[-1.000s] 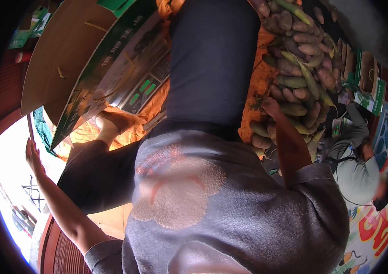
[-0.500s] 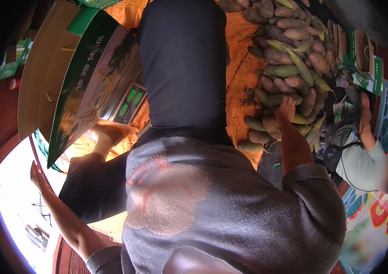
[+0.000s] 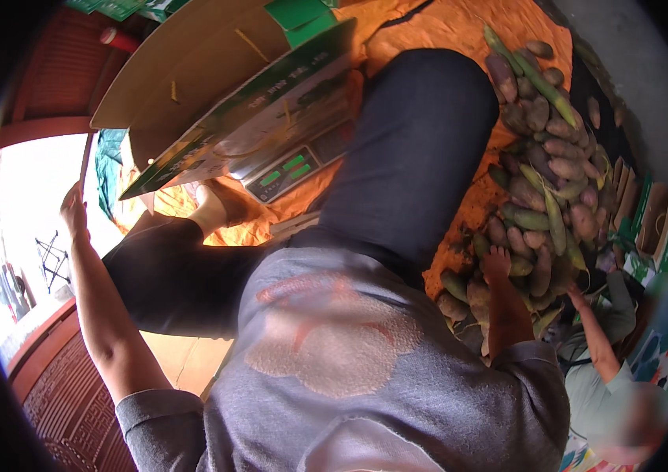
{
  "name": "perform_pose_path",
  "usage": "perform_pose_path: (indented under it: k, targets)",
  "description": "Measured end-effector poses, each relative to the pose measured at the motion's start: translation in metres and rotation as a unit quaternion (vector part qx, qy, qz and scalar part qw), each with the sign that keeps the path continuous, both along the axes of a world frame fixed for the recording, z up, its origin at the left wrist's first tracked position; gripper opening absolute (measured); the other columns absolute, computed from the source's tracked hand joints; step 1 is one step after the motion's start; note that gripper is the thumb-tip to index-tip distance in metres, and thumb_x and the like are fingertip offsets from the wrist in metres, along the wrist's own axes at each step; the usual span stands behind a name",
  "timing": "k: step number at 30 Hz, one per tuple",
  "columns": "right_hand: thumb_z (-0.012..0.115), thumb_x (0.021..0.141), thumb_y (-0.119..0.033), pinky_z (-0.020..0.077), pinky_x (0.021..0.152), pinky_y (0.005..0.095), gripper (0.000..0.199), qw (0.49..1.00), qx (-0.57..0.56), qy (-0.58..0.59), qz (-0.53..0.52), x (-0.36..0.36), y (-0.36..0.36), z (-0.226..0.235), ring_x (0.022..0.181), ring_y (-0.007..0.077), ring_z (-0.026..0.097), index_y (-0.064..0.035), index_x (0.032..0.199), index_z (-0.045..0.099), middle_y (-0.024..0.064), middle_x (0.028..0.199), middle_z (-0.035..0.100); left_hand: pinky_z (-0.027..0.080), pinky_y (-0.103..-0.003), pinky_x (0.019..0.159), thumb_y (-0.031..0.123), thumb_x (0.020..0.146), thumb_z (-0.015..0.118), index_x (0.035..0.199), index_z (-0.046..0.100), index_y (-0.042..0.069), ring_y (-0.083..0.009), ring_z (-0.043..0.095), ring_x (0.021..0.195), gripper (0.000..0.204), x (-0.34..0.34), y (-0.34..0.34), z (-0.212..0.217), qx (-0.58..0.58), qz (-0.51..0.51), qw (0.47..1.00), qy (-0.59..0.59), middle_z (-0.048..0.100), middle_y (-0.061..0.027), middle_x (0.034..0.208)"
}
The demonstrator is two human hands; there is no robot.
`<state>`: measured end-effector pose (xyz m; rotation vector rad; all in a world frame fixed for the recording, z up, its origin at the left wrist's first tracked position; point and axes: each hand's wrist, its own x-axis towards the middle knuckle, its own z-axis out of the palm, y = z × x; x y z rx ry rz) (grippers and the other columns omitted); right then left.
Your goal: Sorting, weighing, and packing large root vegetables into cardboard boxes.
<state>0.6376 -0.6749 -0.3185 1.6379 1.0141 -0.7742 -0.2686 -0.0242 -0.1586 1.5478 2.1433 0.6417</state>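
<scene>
Two hands of the wearer are in view, well apart. The right hand [image 3: 497,265] lies on the near left part of one heap of roots [image 3: 566,149], its fingers spread over a green one; whether they grip it cannot be told. The left hand [image 3: 74,214] is raised at the far end of its forearm, against or just beside one thin dark rod [image 3: 86,161]; its grip is unclear too.

The heap lies on the right, at the edge of one orange sheet [image 3: 460,31]. It holds well over twenty roots, purplish and green, overlapping too much for an exact count; at least two long, slender green ones lie on top. On the far left stands one large open carton [image 3: 192,59], two yellow cord loops showing inside it. Beside it sits one scale [image 3: 280,176] with three lit green panels. One bare foot [image 3: 210,211] rests near the scale.

On the right is one co-worker [image 3: 605,393], with one hand [image 3: 577,296] at the heap's right edge.

Half a second earlier, that co-worker's hand was farther off, near the small cartons [image 3: 649,224] on the right. The wearer's right hand stays over the same part of the heap, while the whole view has turned.
</scene>
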Motion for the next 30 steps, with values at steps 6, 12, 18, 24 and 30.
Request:
perform_pose_path:
  k: [6,12,18,24,30]
  targets:
    - [0.085,0.075,-0.024,0.0340,0.117,0.0434,0.055,0.976,0.218,-0.005,0.009,0.000,0.013,-0.011,0.134,0.0282,0.046,-0.0143,0.124,0.063,0.0070,0.135,0.053,0.051,-0.036,0.101,0.032,0.102,0.057,0.127,0.073,0.019,-0.0222,0.065,0.118,0.032,0.031,0.012,0.034,0.099,-0.013,0.994,0.031,0.071,-0.0090,0.127]
    - [0.084,0.078,-0.045,0.0538,0.095,0.0477,0.086,0.872,0.384,-0.105,-0.286,0.015,0.112,0.038,0.117,0.0388,0.065,0.0009,0.142,0.049,0.0203,0.134,0.063,0.051,-0.037,0.106,0.029,0.106,0.056,0.133,0.066,0.006,-0.0219,0.060,0.127,0.037,0.133,0.015,0.077,0.165,-0.078,0.975,-0.129,0.066,-0.0104,0.135]
    - [0.084,0.080,-0.050,0.0497,0.097,0.0398,0.077,0.599,0.762,-0.009,-0.244,0.053,0.237,0.110,0.109,0.0290,0.066,0.0052,0.129,0.062,0.0204,0.122,0.069,0.048,-0.031,0.103,0.028,0.104,0.060,0.133,0.068,0.012,-0.0151,0.062,0.122,0.033,0.190,0.023,0.119,0.196,-0.226,0.953,-0.046,0.069,-0.0073,0.129]
    - [0.075,0.093,-0.009,0.0520,0.097,0.0322,0.042,0.394,0.894,0.151,-0.149,-0.021,0.395,0.332,0.106,0.0180,0.066,0.0068,0.129,0.060,0.0130,0.121,0.069,0.045,-0.030,0.106,0.031,0.105,0.058,0.132,0.067,0.007,-0.0143,0.062,0.120,0.037,0.230,0.032,0.098,0.135,-0.302,0.942,-0.052,0.069,-0.0090,0.128]
    - [0.073,0.093,-0.011,0.0455,0.109,0.0402,0.054,0.411,0.789,0.456,-0.022,-0.131,0.488,0.431,0.125,0.0289,0.059,0.0112,0.137,0.050,0.0214,0.136,0.059,0.055,-0.040,0.084,0.017,0.095,0.067,0.123,0.070,0.008,-0.0355,0.071,0.094,0.029,0.277,0.011,0.130,0.112,-0.378,0.917,0.059,0.074,-0.0179,0.103]
